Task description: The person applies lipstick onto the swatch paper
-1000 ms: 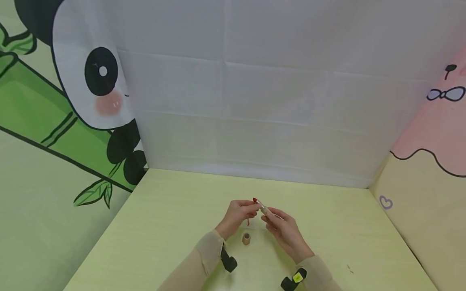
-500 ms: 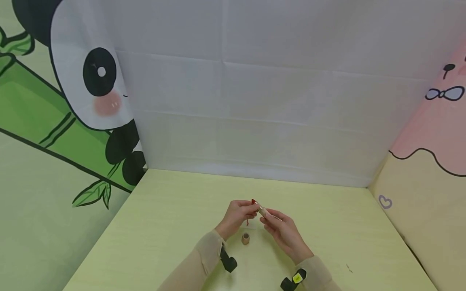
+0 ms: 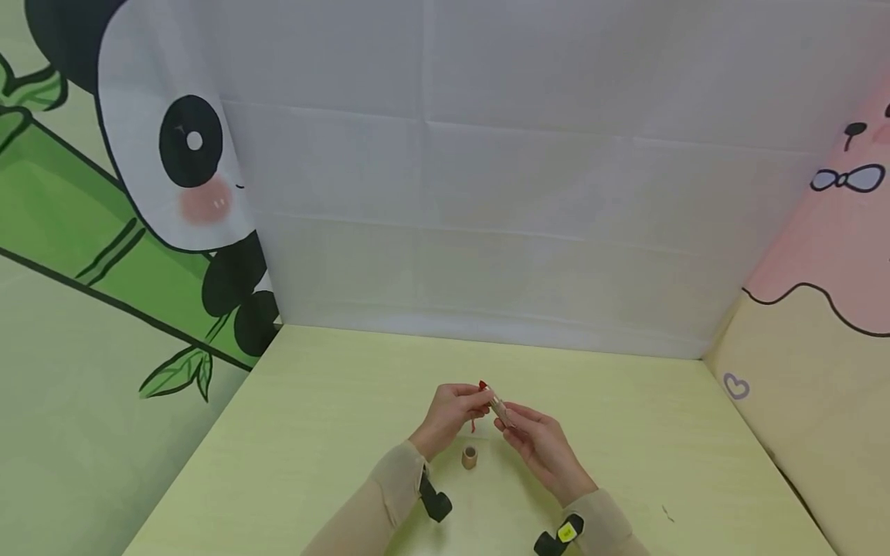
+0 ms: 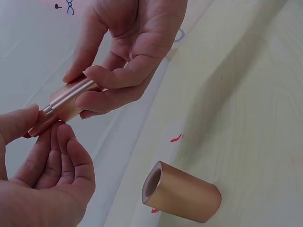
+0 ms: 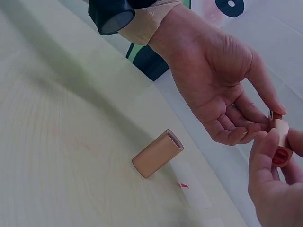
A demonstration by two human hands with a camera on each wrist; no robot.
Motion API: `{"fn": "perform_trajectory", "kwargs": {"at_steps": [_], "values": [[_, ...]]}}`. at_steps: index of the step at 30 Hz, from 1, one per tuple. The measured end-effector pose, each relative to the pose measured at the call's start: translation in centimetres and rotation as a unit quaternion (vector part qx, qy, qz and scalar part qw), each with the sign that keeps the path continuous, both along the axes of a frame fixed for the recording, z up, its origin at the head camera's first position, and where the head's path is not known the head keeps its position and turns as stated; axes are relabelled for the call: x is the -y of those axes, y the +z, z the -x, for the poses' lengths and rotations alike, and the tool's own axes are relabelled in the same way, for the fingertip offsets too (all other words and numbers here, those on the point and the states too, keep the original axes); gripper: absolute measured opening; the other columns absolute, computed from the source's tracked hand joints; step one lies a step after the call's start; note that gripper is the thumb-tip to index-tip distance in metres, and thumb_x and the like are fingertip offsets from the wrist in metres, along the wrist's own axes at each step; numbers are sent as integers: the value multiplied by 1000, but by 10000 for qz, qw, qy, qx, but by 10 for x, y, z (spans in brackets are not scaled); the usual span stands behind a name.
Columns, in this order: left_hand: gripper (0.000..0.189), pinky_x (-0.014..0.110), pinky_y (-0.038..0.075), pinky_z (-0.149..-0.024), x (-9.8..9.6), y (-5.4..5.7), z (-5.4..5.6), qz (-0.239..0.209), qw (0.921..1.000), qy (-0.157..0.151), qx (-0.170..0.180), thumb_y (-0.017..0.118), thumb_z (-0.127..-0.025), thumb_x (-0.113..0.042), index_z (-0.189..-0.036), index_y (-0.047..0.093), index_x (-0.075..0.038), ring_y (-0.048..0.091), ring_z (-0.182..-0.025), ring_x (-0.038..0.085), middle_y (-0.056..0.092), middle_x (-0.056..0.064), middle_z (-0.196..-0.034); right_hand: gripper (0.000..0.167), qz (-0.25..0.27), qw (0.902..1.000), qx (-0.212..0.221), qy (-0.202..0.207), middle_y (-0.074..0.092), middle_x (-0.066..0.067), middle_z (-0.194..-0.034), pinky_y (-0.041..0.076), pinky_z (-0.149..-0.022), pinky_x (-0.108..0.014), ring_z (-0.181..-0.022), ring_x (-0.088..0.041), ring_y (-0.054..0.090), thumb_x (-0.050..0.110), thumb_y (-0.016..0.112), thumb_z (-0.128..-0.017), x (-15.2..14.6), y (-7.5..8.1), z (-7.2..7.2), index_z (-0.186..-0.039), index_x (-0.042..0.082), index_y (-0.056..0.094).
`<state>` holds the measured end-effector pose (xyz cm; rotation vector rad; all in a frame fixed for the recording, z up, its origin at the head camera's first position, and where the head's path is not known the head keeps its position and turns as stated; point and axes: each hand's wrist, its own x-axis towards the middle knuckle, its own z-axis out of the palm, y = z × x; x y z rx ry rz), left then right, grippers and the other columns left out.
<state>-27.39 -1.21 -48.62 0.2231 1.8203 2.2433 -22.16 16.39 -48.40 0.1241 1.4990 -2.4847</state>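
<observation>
A rose-gold lipstick (image 3: 497, 406) with a red tip (image 3: 483, 384) is held above the table between both hands. My left hand (image 3: 450, 413) pinches its narrow metal upper part between thumb and fingers. Around the wider base, the thumb and fingers of my right hand (image 3: 542, 444) grip from the other side. The left wrist view shows the base (image 4: 71, 99) in the right fingers, while the tip is mostly hidden behind the left thumb. A round red bottom end (image 5: 281, 157) faces the right wrist view. Below the hands, the hollow lipstick cap (image 3: 470, 457) stands upright on the table.
A whitish strip (image 5: 193, 189) with a small red mark (image 5: 184, 186) lies beside the cap on the pale wooden table (image 3: 334, 432). A thin dark scrap (image 3: 668, 513) lies at the right. A white cloth wall (image 3: 487, 232) rises behind the table.
The right fingers have shifted around the lipstick base, and the right hand has drifted slightly left. The left hand keeps its pinch; the cap stays in place.
</observation>
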Motion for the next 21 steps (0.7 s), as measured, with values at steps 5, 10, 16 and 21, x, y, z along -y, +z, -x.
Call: {"fn": "perform_trajectory", "kwargs": {"at_steps": [5, 10, 16, 21], "values": [[25, 30, 54, -73, 0, -1, 1, 31, 10000, 78, -6, 74, -85, -15, -96, 71, 7, 64, -72, 15, 69, 11, -84, 41, -159, 9998, -13, -138, 62, -17, -113, 50, -79, -25, -96, -22, 63, 4, 65, -90, 3, 0, 0, -125, -13, 52], [29, 30, 54, -72, 1, -2, 0, 17, 9999, 162, -22, 77, -82, -18, -96, 71, 8, 65, -72, 17, 69, 10, -83, 37, -471, 9984, -116, -275, 63, -18, -110, 51, -76, -24, -94, -22, 64, 1, 65, -89, 5, 2, -1, -121, -14, 54], [29, 33, 54, -74, 1, 0, -2, 44, 9998, 185, -52, 75, -84, -15, -97, 69, 10, 65, -73, 19, 68, 9, -82, 34, -698, 9964, -187, -440, 65, -18, -105, 52, -71, -24, -89, -21, 65, -3, 65, -88, 8, 2, -1, -119, -13, 56], [29, 32, 54, -71, 1, 0, -2, 98, 9996, 258, -31, 76, -83, -17, -95, 70, 9, 64, -68, 17, 68, 10, -80, 37, -1043, 9924, -268, -589, 64, -17, -107, 50, -69, -24, -88, -20, 62, 0, 70, -85, 10, 2, -1, -118, -10, 58]]}}
